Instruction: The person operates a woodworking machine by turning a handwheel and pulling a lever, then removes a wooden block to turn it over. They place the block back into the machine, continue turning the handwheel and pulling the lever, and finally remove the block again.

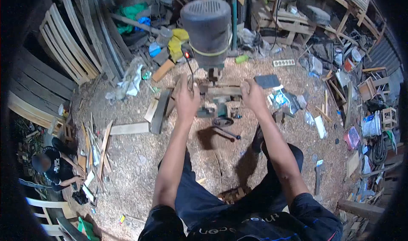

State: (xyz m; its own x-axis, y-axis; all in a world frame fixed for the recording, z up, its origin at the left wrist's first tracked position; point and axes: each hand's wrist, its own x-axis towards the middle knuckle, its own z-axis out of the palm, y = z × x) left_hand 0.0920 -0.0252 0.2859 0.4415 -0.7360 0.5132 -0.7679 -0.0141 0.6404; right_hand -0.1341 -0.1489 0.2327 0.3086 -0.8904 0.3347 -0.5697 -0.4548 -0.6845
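A machine with a dark cylindrical motor [208, 33] stands in front of me, its bit pointing down at a wooden piece [224, 90]. My left hand [187, 97] is closed round the left end of that piece, near a black cable with a red light [187, 54]. At the right end, my right hand [253, 95] grips the same wood, with its fingers bent over it. Below the wood are the machine's round handwheel [223, 121] and a lever [227, 133].
A person [57, 166] sits at the lower left beside wooden strips [104, 147]. Slatted wooden frames [63, 41] lean at the upper left. A dark flat block [267, 81] lies right of the machine, a pink basket [352, 138] further right. Shavings cover the floor.
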